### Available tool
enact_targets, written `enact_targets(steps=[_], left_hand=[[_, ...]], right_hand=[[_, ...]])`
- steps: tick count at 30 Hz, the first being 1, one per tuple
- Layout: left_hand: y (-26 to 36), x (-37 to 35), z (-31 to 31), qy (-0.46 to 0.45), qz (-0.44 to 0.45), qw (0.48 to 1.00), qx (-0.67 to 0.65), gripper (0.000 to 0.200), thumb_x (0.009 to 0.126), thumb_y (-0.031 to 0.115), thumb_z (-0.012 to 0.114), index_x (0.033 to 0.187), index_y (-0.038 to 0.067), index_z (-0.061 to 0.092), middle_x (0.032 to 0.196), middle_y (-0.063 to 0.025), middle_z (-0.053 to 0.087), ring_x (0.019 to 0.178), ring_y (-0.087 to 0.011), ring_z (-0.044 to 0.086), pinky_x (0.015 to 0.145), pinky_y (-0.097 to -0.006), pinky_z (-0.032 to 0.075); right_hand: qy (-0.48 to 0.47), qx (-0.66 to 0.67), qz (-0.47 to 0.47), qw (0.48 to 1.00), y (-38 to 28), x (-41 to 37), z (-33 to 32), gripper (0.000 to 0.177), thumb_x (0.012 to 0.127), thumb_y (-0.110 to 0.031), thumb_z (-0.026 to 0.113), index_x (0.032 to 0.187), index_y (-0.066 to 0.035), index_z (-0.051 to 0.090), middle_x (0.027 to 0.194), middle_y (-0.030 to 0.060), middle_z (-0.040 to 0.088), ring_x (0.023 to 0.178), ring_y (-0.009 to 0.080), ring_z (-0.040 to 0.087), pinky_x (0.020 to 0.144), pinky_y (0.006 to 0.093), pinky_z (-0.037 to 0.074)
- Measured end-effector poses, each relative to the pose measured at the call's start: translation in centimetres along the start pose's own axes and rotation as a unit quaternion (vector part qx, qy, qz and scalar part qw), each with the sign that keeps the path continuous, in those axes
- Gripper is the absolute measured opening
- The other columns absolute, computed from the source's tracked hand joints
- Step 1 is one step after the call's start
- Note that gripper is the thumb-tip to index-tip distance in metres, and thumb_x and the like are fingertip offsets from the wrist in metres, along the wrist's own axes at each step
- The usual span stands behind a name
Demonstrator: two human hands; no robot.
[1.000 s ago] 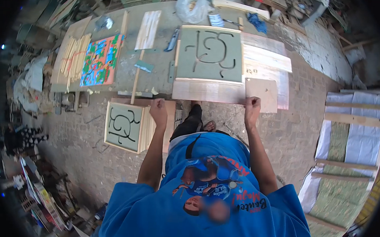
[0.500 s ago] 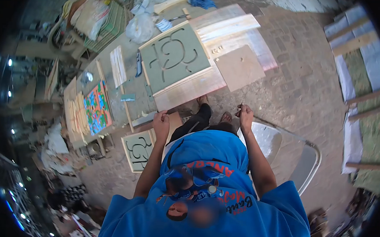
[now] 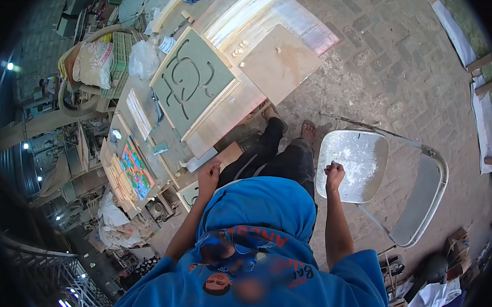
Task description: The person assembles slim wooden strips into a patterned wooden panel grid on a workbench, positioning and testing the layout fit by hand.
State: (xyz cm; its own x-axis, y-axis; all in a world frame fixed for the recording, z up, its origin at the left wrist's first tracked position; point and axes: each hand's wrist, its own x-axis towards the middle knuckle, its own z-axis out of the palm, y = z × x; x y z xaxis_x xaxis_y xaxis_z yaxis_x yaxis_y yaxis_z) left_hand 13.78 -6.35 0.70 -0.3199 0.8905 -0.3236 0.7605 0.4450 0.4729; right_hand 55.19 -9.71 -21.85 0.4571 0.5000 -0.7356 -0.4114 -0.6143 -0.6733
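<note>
My left hand [image 3: 209, 174] hangs by my left thigh with its fingers curled in. Whether anything is inside it is hidden. It is nearest the low table's edge and a framed green panel [image 3: 188, 195], partly covered by my arm. My right hand [image 3: 334, 176] is closed in a loose pinch above the white seat of a folding chair [image 3: 355, 148]; anything between the fingertips is too small to name. Ahead on the table lies a larger green panel [image 3: 173, 102] with curved cut-out grooves and pale wooden edging. A thin square brown board [image 3: 281, 63] overlaps the table's corner beside it.
Small wood blocks [image 3: 241, 46] lie near the brown board. A plastic bag [image 3: 144, 60], a dark-handled tool [image 3: 157, 106], wood strips [image 3: 139, 114] and a colourful picture board [image 3: 136, 170] are on the table. The chair's backrest [image 3: 421, 199] stands to my right on the brick floor.
My view has turned right, so the table has shifted left and more of the chair shows. My right hand has moved from beside the chair to over its seat.
</note>
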Motion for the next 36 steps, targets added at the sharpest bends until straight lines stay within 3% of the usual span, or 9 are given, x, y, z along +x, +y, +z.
enact_targets(steps=[2,7,10,14,18,26,30,34,36], left_hand=[[0.2,0.3,0.2,-0.008,0.049,0.999,0.017,0.017,0.089,0.01,0.063,0.101,0.0,0.071,0.08,-0.0164,0.069,0.066,-0.0224,0.065,0.064,-0.0339,0.052],[0.8,-0.8,1.4,-0.061,0.016,0.998,0.022,0.018,0.087,0.01,0.064,0.101,0.001,0.071,0.086,-0.0158,0.07,0.066,-0.0224,0.065,0.063,-0.0342,0.052],[1.6,-1.4,1.5,-0.083,-0.007,0.995,0.056,0.017,0.086,0.01,0.065,0.1,0.002,0.071,0.089,-0.0151,0.068,0.072,-0.0256,0.065,0.068,-0.0362,0.052],[3.5,-1.4,1.6,-0.069,0.099,0.983,0.142,0.017,0.084,0.008,0.065,0.1,0.002,0.069,0.093,-0.0164,0.067,0.089,-0.035,0.064,0.08,-0.0433,0.051],[4.1,0.4,3.2,-0.168,0.061,0.977,0.115,0.024,0.085,0.01,0.066,0.108,0.002,0.067,0.101,-0.0172,0.067,0.093,-0.0363,0.065,0.084,-0.0416,0.052],[2.1,1.2,8.6,-0.336,0.06,0.921,0.188,0.039,0.084,0.026,0.068,0.118,0.007,0.065,0.115,-0.0145,0.065,0.103,-0.0334,0.064,0.091,-0.0436,0.051],[2.5,3.3,9.3,-0.418,0.034,0.869,0.264,0.047,0.083,0.032,0.066,0.123,0.009,0.062,0.119,-0.0133,0.061,0.098,-0.0338,0.065,0.088,-0.0465,0.051],[1.4,4.9,10.1,-0.481,-0.009,0.821,0.306,0.052,0.082,0.031,0.065,0.129,0.01,0.057,0.12,-0.0138,0.056,0.106,-0.032,0.061,0.091,-0.0477,0.048],[-0.9,4.6,10.1,-0.504,-0.021,0.81,0.298,0.055,0.082,0.031,0.064,0.132,0.01,0.054,0.125,-0.0166,0.053,0.114,-0.0333,0.057,0.096,-0.0482,0.045]], right_hand=[[0.006,0.018,0.029,0.999,1.5,-0.6,-1.1,0.028,0.097,-0.024,0.057,0.094,0.004,0.058,0.071,0.0093,0.061,0.057,0.0167,0.061,0.052,0.0278,0.05],[0.055,0.029,0.047,0.997,3.3,-0.8,-1.8,0.049,0.101,-0.043,0.048,0.078,-0.002,0.056,0.059,0.0084,0.057,0.049,0.017,0.057,0.047,0.0278,0.048],[0.038,-0.01,0.03,0.999,2.0,-0.4,-1.3,0.046,0.1,-0.041,0.051,0.073,-0.004,0.055,0.061,0.0064,0.056,0.055,0.0157,0.057,0.053,0.0285,0.046],[0.004,0.097,0.044,0.994,-1.9,-0.1,1.4,0.027,0.096,-0.024,0.063,0.077,-0.008,0.052,0.062,0.002,0.051,0.056,0.0137,0.054,0.056,0.0271,0.046],[-0.016,0.131,0.055,0.99,-2.7,-0.8,4.2,0.018,0.094,-0.015,0.064,0.082,-0.007,0.054,0.064,0.002,0.053,0.057,0.0124,0.054,0.057,0.0271,0.047],[-0.117,-0.074,0.145,0.98,1.6,-1.8,7.1,0.037,0.1,-0.036,0.054,0.091,-0.002,0.066,0.064,0.0018,0.057,0.058,0.0098,0.054,0.055,0.0247,0.042],[-0.139,-0.15,0.186,0.961,2.5,0.0,7.9,0.029,0.1,-0.032,0.053,0.089,-0.007,0.065,0.062,-0.0005,0.055,0.055,0.0081,0.051,0.053,0.0244,0.041],[-0.133,-0.18,0.073,0.972,7.2,0.7,8.1,0.026,0.1,-0.029,0.053,0.093,-0.006,0.065,0.069,0.0029,0.06,0.063,0.0151,0.057,0.057,0.0316,0.046],[-0.045,-0.078,0.009,0.996,11.1,-0.4,7.8,0.029,0.097,-0.028,0.054,0.096,-0.002,0.067,0.076,0.0025,0.061,0.074,0.0157,0.059,0.066,0.0291,0.047]])
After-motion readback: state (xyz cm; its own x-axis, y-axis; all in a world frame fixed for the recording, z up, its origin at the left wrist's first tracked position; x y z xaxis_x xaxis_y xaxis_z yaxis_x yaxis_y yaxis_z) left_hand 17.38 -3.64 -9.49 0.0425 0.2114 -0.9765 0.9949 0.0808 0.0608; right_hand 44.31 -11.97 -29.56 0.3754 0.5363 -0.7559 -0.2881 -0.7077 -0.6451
